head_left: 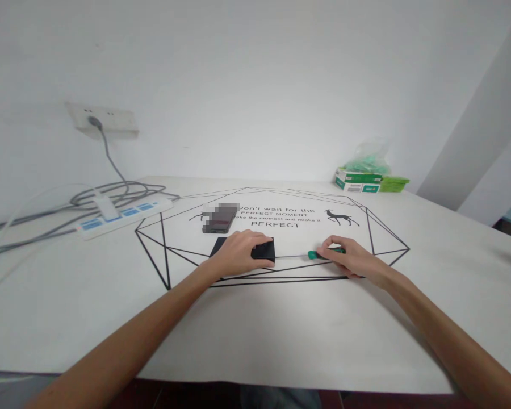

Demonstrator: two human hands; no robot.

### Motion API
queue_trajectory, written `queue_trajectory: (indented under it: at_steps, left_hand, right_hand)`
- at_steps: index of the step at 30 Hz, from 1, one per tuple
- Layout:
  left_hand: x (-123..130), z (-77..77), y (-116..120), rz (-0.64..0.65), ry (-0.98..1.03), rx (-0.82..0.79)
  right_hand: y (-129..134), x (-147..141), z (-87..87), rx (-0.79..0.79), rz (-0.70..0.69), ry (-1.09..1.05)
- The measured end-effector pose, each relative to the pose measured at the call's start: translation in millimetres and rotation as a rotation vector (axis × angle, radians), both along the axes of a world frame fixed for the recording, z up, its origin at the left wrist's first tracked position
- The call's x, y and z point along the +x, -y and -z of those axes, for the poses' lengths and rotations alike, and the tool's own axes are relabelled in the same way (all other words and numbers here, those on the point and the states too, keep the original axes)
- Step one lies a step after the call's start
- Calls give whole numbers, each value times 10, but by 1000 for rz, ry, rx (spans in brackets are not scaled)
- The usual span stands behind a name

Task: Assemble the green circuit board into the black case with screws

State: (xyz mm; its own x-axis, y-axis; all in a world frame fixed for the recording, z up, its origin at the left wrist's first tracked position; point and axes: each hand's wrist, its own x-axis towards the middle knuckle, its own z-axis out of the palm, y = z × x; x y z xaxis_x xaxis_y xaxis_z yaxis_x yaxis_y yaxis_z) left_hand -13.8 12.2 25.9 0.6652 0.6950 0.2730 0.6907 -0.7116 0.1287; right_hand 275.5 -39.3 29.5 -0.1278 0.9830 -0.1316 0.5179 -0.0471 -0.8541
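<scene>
The left hand (235, 253) lies over a flat black box (263, 251) near the middle of the white table (238, 329), between its near and far edges, thumb and fingers clamped on the box. The right hand (350, 257) pinches the handle of a green and black screwdriver (314, 255), whose thin shaft points at the box's right side; the tip seems to touch it, though the view is too coarse to be sure. Just beyond the box lies a phone (222, 218), partly pixelated. A power strip (125, 217) sits toward the table's far left corner, green and white boxes (357, 180) by the far right one.
</scene>
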Motion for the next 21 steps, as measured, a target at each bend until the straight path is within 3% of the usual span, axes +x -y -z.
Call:
queue_trajectory:
  at_steps: [4,11,14,17,21]
  left_hand:
    - [-2,2,2,-3,1,0]
    - [-4,11,-6,-11,10,-2]
    - [-6,12,-6,-10,11,-2]
    - [-1,2,3,-18,10,-4]
    - [10,-11,13,-30,-1,-14]
  right_hand:
    - [23,6,-33,-23,-43,-80]
    - [-51,26,58,201,-11,71]
    - [-2,16,7,162,-112,-51]
    - [37,25,-30,114,-127,-156]
    - [-9,44,17,196,-61,-35]
